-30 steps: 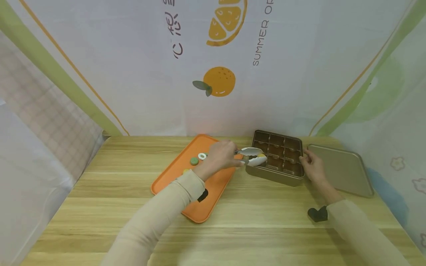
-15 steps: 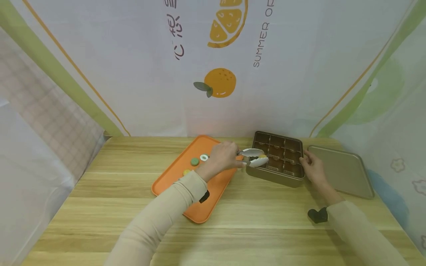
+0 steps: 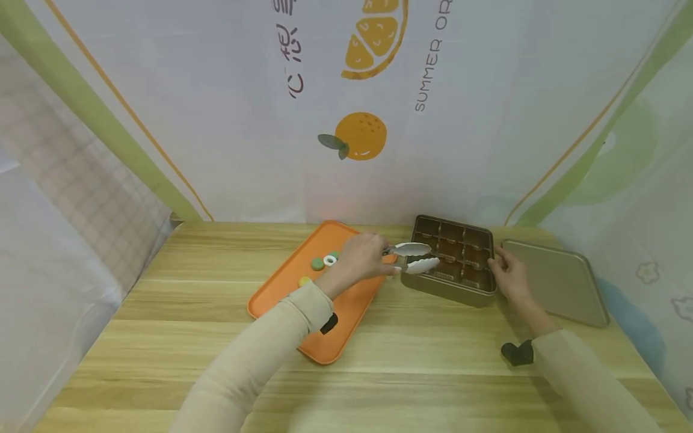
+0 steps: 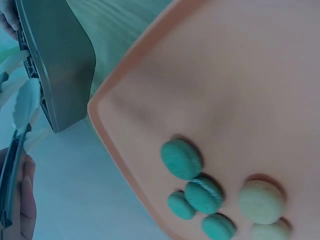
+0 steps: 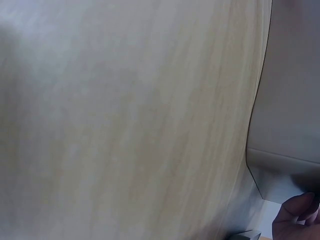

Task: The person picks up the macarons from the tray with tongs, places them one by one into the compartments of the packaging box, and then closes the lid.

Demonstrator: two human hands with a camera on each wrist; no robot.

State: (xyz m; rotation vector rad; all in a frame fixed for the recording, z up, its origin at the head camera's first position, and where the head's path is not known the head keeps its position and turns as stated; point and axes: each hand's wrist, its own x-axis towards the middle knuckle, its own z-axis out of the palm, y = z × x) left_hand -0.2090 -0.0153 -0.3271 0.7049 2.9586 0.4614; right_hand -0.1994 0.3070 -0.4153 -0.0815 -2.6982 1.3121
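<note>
My left hand (image 3: 360,258) holds a pair of tongs (image 3: 411,249) with pale scalloped tips. Those tips stand apart over the left part of a brown baking pan (image 3: 449,293) with a grid divider; I see nothing between them. At the pan's right wall, my right hand (image 3: 511,278) grips the edge with thumb and fingers, partly seen in the right wrist view. Beneath my left forearm lies an orange tray (image 3: 325,349). It bears a green macaron (image 3: 317,263), a white ring-like piece (image 3: 329,260) and a yellow macaron (image 3: 305,281). Several macarons (image 4: 182,159) appear in the left wrist view.
A flat tan metal lid (image 3: 565,279) lies right of the pan, behind my right wrist. The wooden table (image 3: 422,361) ends at a printed white curtain (image 3: 260,162) at the back. Curtains also hang on both sides.
The yellow macaron that was between the tongs' tips is out of sight now. The tips stand somewhat wider apart. My right hand has stayed at the pan.
</note>
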